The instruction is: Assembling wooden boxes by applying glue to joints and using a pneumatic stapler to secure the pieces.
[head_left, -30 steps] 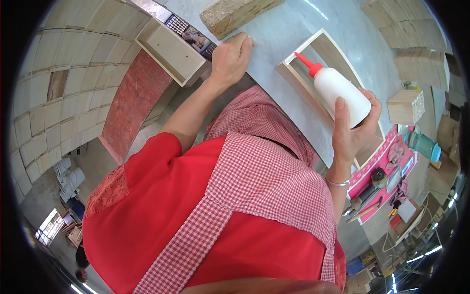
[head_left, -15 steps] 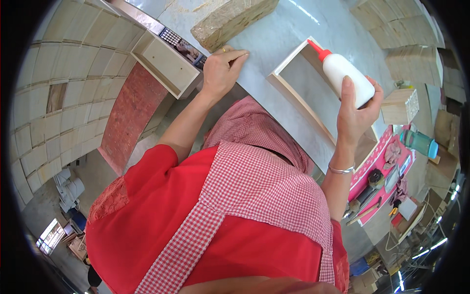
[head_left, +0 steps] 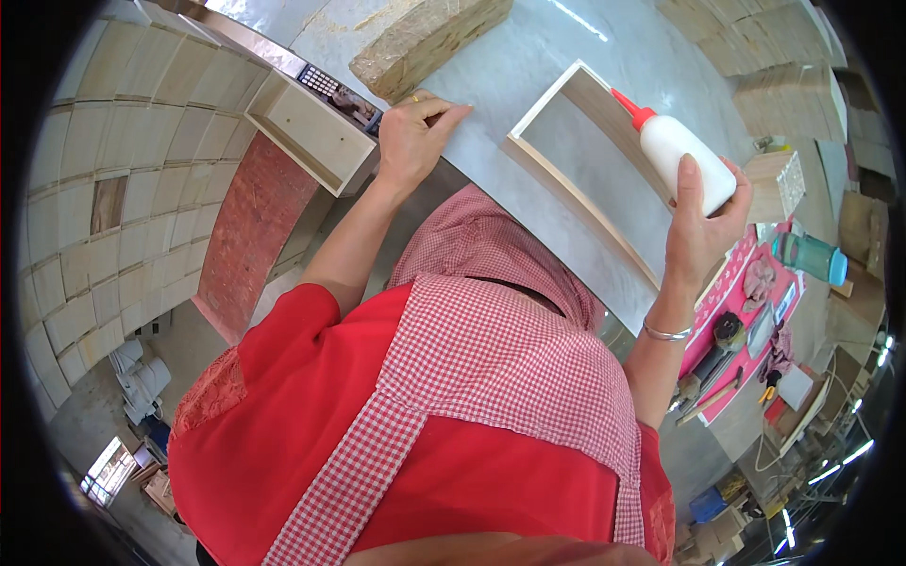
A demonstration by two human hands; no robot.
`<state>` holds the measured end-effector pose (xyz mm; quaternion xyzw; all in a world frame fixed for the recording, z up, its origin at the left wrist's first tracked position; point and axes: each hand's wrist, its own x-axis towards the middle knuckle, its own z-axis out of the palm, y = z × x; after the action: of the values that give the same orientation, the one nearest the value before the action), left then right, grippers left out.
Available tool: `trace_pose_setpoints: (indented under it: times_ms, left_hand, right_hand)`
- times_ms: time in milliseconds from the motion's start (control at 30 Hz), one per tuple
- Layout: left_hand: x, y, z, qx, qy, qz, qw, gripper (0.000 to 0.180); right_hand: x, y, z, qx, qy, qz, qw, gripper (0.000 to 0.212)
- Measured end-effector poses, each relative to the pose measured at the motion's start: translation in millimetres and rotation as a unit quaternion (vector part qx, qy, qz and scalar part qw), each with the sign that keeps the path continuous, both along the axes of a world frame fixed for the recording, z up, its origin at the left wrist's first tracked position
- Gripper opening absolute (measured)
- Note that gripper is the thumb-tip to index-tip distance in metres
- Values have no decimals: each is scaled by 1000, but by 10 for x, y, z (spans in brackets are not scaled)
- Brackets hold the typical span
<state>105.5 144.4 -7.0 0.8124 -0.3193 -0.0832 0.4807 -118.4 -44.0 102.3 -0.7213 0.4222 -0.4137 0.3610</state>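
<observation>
A white squeeze bottle (head_left: 678, 156) with a red pointed nozzle lies in the grip of my right hand (head_left: 703, 222). Its nozzle slants up and left, close over the far rail of a bare wooden frame (head_left: 585, 209). I cannot tell whether the tip touches the wood. The frame rests on the grey tabletop (head_left: 514, 104), and the tabletop shows through its middle. At the left edge of the table, my left hand (head_left: 412, 141) is closed, thumb and finger pressed together. Whatever it may pinch is hidden.
A wrapped block (head_left: 429, 42) sits beyond my left hand. Beside it are an open wooden box (head_left: 311, 132) and a calculator (head_left: 319, 80). Stacked wooden pieces (head_left: 123, 189) rise on the left. Tools lie on a pink cloth (head_left: 722, 377) at right, near a teal jar (head_left: 810, 258).
The bottle and my right hand have moved slightly right and down, bringing the nozzle along the frame's far rail. My left hand stays closed at the table edge, with little change.
</observation>
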Motion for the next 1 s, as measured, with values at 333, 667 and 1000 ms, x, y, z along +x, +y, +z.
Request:
trace_pose_setpoints:
  times_ms: [333,667,1000]
  left_hand:
    - [7,-43,-46,-14,-3,32,999,17]
    - [121,-2,-83,-33,22,29,999,18]
    - [219,10,-137,-41,76,18,996,18]
  right_hand:
    - [-567,-37,39,-4,12,-59,998,44]
    - [-1140,-11,89,3,4,-129,992,43]
    - [-1727,-36,48,-15,24,-201,979,45]
